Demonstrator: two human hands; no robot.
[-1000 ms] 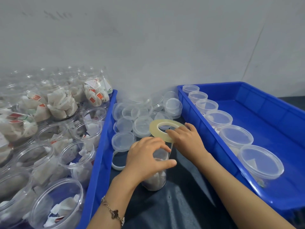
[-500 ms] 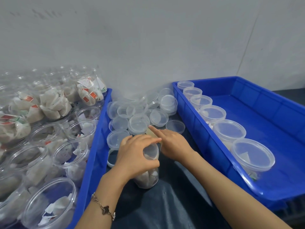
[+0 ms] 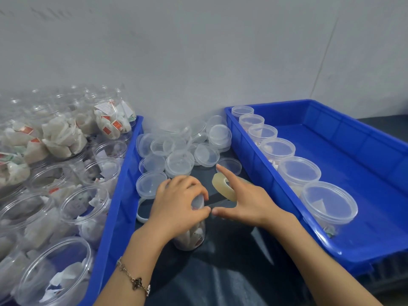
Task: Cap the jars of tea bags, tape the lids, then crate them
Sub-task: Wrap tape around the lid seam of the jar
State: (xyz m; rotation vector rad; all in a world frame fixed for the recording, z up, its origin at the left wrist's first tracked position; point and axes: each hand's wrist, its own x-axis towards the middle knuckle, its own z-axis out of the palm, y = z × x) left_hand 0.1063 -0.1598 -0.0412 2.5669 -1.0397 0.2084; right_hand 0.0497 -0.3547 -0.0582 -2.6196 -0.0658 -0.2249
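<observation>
Light reads even and diffuse, moderately bright, cool in tone; I can't place its source. Shadows are soft: a faint one under the left hand point(image 3: 176, 208) on the dark tabletop point(image 3: 238, 272), none hard-edged. Pale glare smears across the open jars point(image 3: 53, 217) at left, washing out their rims. The far jars there look hazy and soft. Wide-angle bending is plain: the right blue crate point(image 3: 331, 246) bows along its near rim, and the wall seam point(image 3: 324, 51) leans. Overall sharpness is middling; the bracelet point(image 3: 134, 279) is slightly smeared.
</observation>
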